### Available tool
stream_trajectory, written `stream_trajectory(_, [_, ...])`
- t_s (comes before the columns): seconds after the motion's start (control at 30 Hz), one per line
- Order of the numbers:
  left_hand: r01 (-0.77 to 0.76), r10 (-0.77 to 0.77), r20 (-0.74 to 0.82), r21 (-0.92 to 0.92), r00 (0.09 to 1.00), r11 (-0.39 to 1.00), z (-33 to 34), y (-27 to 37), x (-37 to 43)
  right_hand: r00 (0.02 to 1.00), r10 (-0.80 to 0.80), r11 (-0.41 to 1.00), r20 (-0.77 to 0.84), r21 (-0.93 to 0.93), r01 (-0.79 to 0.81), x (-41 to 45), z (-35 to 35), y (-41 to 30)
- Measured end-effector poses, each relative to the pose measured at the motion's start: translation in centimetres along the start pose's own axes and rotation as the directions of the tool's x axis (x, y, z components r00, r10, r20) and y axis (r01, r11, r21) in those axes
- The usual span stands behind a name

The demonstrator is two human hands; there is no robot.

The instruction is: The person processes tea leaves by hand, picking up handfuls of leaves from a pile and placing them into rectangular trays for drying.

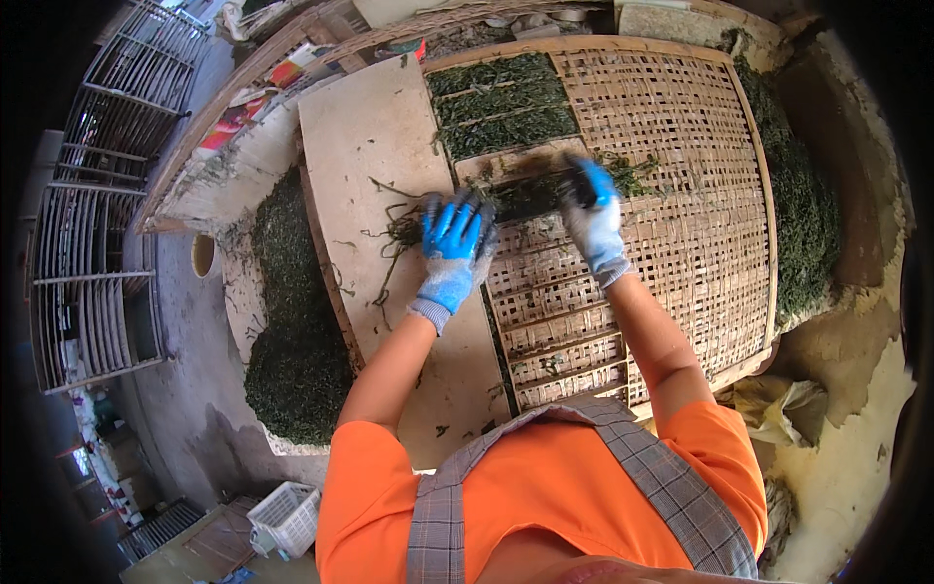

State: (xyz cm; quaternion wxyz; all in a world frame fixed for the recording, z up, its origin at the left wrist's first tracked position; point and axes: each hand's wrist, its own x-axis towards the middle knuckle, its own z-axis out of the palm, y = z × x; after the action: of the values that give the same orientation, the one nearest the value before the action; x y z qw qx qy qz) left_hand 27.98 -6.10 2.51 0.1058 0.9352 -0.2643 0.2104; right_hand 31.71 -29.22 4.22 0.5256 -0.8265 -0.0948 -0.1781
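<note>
My left hand point(460, 237), in a blue-coated knit glove, is palm down at the right edge of a pale board point(376, 131), fingers slightly apart. Loose green strands, seemingly seaweed point(398, 226), spread beside it. My right hand point(595, 201), gloved alike and motion-blurred, is over the right end of a dark green strip point(531, 197) on a woven bamboo mat point(678, 146). What lies under its fingers is hidden. More strands point(627, 175) stick out on the mat past that hand. Beyond both hands, several packed green strips point(503, 102) lie between thin dividers.
Dark green heaps lie left of the board point(299, 350) and right of the mat point(803, 212). A wooden rim point(751, 146) borders the mat. Slatted racks point(109, 204) stand far left. A white plastic crate point(288, 518) is at lower left, a crumpled sack point(781, 409) at right.
</note>
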Motion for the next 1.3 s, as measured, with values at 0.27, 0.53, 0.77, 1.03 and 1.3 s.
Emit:
stream_trajectory(0.27, [-0.173,0.174,0.025,-0.045,0.984,0.984,0.4,-3.4,-2.6,0.972,0.012,0.992,0.237,0.116,-0.040,-0.4,3.7,-2.8])
stream_trajectory(0.53, [0.808,-0.979,-0.132,-0.553,0.157,0.204,-6.6,-22.1,-10.4,0.883,-0.228,0.899,0.409,-0.259,0.352,-1.9,3.0,5.8])
stream_trajectory(0.77, [0.830,-0.951,-0.168,-0.465,0.258,0.307,-1.0,-32.4,-18.9,0.876,-0.262,0.860,0.406,-0.313,0.402,-2.0,2.9,6.4])
stream_trajectory(1.03, [0.275,-0.973,0.048,-0.961,0.224,0.016,-16.0,-32.0,-15.6,0.894,-0.184,0.874,0.408,-0.348,0.338,-2.6,3.2,8.4])
stream_trajectory(1.3, [0.228,-0.419,-0.081,-0.737,0.905,0.636,-22.9,-13.1,6.2,0.975,-0.103,0.979,0.197,0.195,0.064,1.1,3.9,-2.9])
